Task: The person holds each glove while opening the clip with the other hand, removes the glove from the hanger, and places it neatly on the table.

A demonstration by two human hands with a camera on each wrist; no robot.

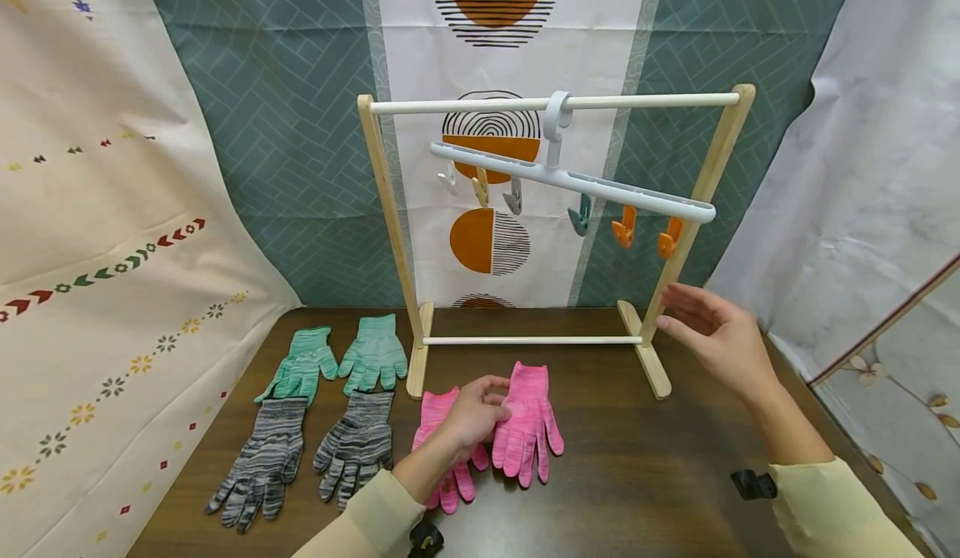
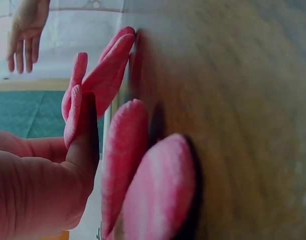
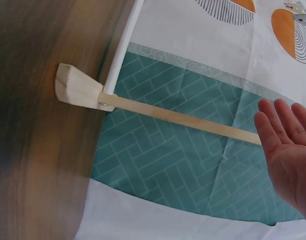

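Note:
My left hand [image 1: 477, 412] pinches the left edge of a pink knit glove [image 1: 528, 425] between thumb and fingers. In the left wrist view that glove [image 2: 105, 80] stands partly raised off the tabletop. A second pink glove [image 1: 438, 425] lies under my left wrist, partly covered by it. My right hand [image 1: 716, 337] is held in the air beside the right post of the drying rack, its fingers extended and holding nothing. In the right wrist view the palm and fingers of that hand [image 3: 290, 150] show at the right edge.
A wooden rack [image 1: 648, 316] carries a pale hanger [image 1: 525, 171], tilted down to the right, with several coloured clips such as an orange clip [image 1: 624, 226]. Green gloves [image 1: 375, 351] and grey striped gloves [image 1: 358, 440] lie at the left of the brown table [image 1: 622, 491]. Fabric surrounds it.

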